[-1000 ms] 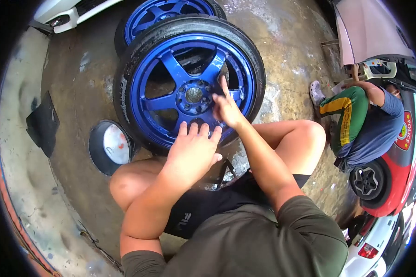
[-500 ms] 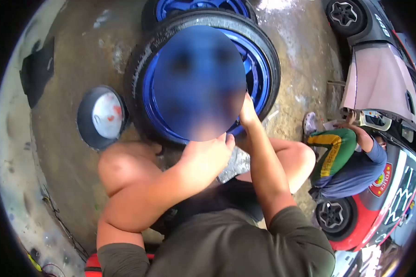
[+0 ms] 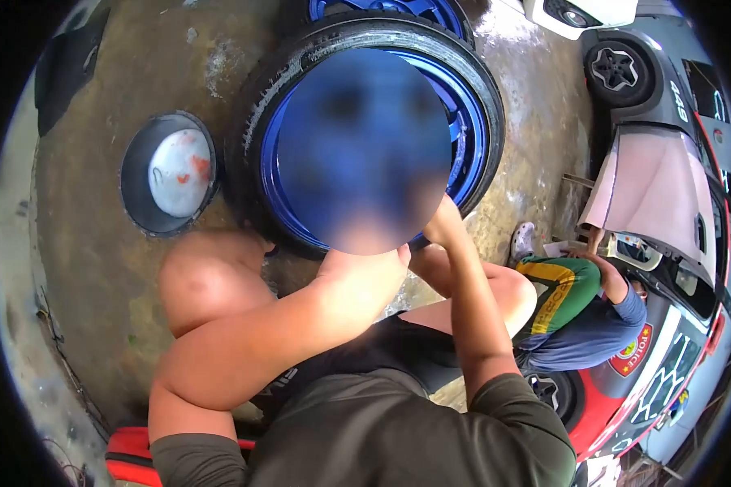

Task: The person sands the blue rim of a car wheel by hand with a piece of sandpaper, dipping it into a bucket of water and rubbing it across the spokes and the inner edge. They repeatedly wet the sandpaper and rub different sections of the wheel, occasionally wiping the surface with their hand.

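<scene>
A wheel with a blue rim (image 3: pixel 472 154) and a black tyre (image 3: pixel 248 150) lies flat in front of me. A round blur covers the middle of the rim and the ends of both hands. My left hand (image 3: pixel 365 266) is at the near edge of the tyre, with its fingers hidden in the blur. My right hand (image 3: pixel 442 225) is a little farther right, over the near right side of the rim, and its fingers are also mostly hidden. Whatever either hand holds cannot be made out.
A dark bucket (image 3: pixel 132 195) with whitish liquid and something orange-red stands left of the tyre. Another blue wheel (image 3: pixel 455 16) lies beyond. At right, a person (image 3: pixel 573 325) sits by a red and grey car (image 3: pixel 597 398). A red object (image 3: pixel 130 456) is at lower left.
The whole view has shifted and turned slightly, bringing a white vehicle into the top right. Both hands stay at the near side of the wheel, with little visible change.
</scene>
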A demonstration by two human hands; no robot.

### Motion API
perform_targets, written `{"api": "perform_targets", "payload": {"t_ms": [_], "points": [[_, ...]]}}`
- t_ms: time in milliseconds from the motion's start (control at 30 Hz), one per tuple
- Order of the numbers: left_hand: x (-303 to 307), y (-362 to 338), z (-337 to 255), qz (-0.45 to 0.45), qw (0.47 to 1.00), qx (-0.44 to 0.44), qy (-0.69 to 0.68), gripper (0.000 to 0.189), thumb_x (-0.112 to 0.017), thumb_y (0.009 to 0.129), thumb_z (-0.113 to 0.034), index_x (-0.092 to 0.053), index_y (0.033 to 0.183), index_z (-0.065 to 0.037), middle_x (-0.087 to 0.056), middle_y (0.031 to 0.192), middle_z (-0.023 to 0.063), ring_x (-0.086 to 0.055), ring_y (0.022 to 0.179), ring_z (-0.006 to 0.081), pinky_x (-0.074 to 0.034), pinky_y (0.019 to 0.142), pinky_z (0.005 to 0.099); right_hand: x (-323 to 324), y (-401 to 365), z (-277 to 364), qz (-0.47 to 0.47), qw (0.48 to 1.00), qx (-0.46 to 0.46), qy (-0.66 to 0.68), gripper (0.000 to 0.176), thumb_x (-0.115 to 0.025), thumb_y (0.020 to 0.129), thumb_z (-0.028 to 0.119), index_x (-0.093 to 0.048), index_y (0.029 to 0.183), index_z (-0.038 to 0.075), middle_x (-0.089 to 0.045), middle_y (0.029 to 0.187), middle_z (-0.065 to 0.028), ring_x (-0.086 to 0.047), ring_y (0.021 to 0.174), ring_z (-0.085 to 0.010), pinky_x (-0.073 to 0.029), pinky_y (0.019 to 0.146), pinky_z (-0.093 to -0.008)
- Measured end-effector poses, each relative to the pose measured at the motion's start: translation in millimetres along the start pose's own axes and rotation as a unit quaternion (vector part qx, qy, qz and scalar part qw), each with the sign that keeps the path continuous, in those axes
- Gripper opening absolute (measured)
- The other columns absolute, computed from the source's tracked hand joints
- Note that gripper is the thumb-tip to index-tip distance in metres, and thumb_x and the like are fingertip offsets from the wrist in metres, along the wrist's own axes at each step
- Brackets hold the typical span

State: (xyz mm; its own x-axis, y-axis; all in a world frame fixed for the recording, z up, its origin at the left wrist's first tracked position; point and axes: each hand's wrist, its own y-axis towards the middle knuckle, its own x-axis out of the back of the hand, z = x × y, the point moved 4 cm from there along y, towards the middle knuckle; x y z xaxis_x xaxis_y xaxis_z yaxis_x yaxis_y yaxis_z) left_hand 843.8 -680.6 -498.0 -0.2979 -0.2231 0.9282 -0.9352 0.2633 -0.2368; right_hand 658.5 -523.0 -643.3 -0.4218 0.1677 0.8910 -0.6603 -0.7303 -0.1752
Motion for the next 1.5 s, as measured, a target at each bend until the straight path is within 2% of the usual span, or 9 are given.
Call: {"api": "perform_targets", "payload": {"t_ms": [200, 367, 500, 600, 800, 1000, 1167, 1300, 1500], "points": [[1, 1, -19, 0.002, 0.999, -0.032, -0.006, 0.05, -0.067, 0.097, -0.021, -0.064, 0.142, 0.001, -0.07, 0.13, 0.0265, -0.065, 0.128, 0.0448, -0.043, 0.118, 0.0617, 25, -10, 34, 0.052, 0.989, -0.118, -0.079, 0.058, -0.051, 0.112, 0.032, -0.047, 0.156, -0.004, -0.056, 0.152, -0.0326, -0.062, 0.134, -0.0446, -0.054, 0.108, -0.0495], [0, 1, -27, -0.011, 0.998, -0.046, 0.038, 0.048, -0.062, 0.101, -0.018, -0.062, 0.145, -0.002, -0.069, 0.131, 0.0264, -0.064, 0.129, 0.0443, -0.041, 0.119, 0.0621, 8, 29, 27, 0.052, 0.977, -0.192, 0.08, 0.058, -0.048, 0.114, 0.035, -0.047, 0.154, -0.007, -0.074, 0.092, -0.0328, -0.075, 0.097, -0.0472, -0.057, 0.086, -0.0558], [2, -1, -31, 0.008, 0.998, -0.057, 0.002, 0.047, -0.061, 0.101, -0.018, -0.062, 0.144, 0.0, -0.069, 0.131, 0.0261, -0.064, 0.129, 0.0441, -0.041, 0.119, 0.0618, 12, -18, 11, 0.025, 0.99, -0.114, -0.083, 0.055, -0.05, 0.112, 0.033, -0.045, 0.163, 0.015, -0.046, 0.168, -0.0138, -0.062, 0.137, -0.0386, -0.051, 0.115, -0.0474], [0, -2, -27, -0.01, 0.998, -0.057, 0.003, 0.047, -0.062, 0.1, -0.019, -0.063, 0.142, 0.001, -0.07, 0.129, 0.0259, -0.064, 0.128, 0.0442, -0.043, 0.118, 0.0622, 35, 12, 27, 0.123, 0.967, -0.183, -0.127, 0.055, -0.048, 0.111, 0.04, -0.05, 0.158, 0.011, -0.068, 0.14, -0.0241, -0.068, 0.124, -0.0433, -0.054, 0.105, -0.053], [0, 5, -26, -0.006, 0.999, -0.024, 0.036, 0.043, -0.057, 0.104, -0.021, -0.066, 0.14, 0.0, -0.072, 0.131, 0.0231, -0.067, 0.127, 0.0428, -0.041, 0.118, 0.0639, 7, 2, 30, -0.007, 0.972, -0.04, -0.23, 0.069, -0.064, 0.099, 0.033, -0.048, 0.157, -0.001, -0.052, 0.162, -0.0197, -0.038, 0.156, -0.0425, -0.025, 0.129, -0.0583], [-1, 2, -27, -0.004, 0.999, -0.051, 0.009, 0.045, -0.063, 0.098, -0.019, -0.064, 0.137, 0.004, -0.07, 0.128, 0.0279, -0.066, 0.126, 0.0457, -0.044, 0.117, 0.0619, 7, 26, 25, 0.023, 0.984, -0.169, 0.041, 0.055, -0.055, 0.104, 0.02, -0.051, 0.15, -0.009, -0.059, 0.15, -0.0317, -0.055, 0.143, -0.0402, -0.041, 0.12, -0.0504], [-8, 3, -29, -0.047, 0.997, -0.057, -0.02, 0.041, -0.063, 0.098, -0.021, -0.067, 0.131, 0.003, -0.072, 0.122, 0.0259, -0.068, 0.119, 0.045, -0.045, 0.115, 0.0645, 4, -6, 15, 0.009, 0.991, -0.117, -0.061, 0.059, -0.056, 0.105, 0.021, -0.045, 0.159, 0.0, -0.049, 0.165, -0.0181, -0.043, 0.156, -0.0348, -0.026, 0.125, -0.0667], [-10, 3, -29, -0.038, 0.998, -0.052, 0.01, 0.041, -0.062, 0.099, -0.021, -0.067, 0.132, 0.004, -0.072, 0.122, 0.0243, -0.068, 0.119, 0.0439, -0.045, 0.115, 0.0643, -2, 34, 15, -0.009, 0.988, -0.151, 0.033, 0.049, -0.057, 0.103, 0.022, -0.059, 0.142, -0.006, -0.068, 0.129, -0.0355, -0.065, 0.12, -0.0538, -0.051, 0.107, -0.0545], [-9, -1, -23, 0.002, 0.998, -0.055, 0.008, 0.062, -0.074, 0.094, -0.035, -0.062, 0.145, -0.001, -0.069, 0.129, 0.0252, -0.066, 0.125, 0.0453, -0.043, 0.117, 0.0633, 10, -16, -14, 0.002, 0.995, -0.066, -0.072, 0.058, -0.057, 0.101, 0.016, -0.049, 0.155, -0.004, -0.054, 0.157, -0.0277, -0.05, 0.148, -0.0414, -0.035, 0.126, -0.0518]]}}
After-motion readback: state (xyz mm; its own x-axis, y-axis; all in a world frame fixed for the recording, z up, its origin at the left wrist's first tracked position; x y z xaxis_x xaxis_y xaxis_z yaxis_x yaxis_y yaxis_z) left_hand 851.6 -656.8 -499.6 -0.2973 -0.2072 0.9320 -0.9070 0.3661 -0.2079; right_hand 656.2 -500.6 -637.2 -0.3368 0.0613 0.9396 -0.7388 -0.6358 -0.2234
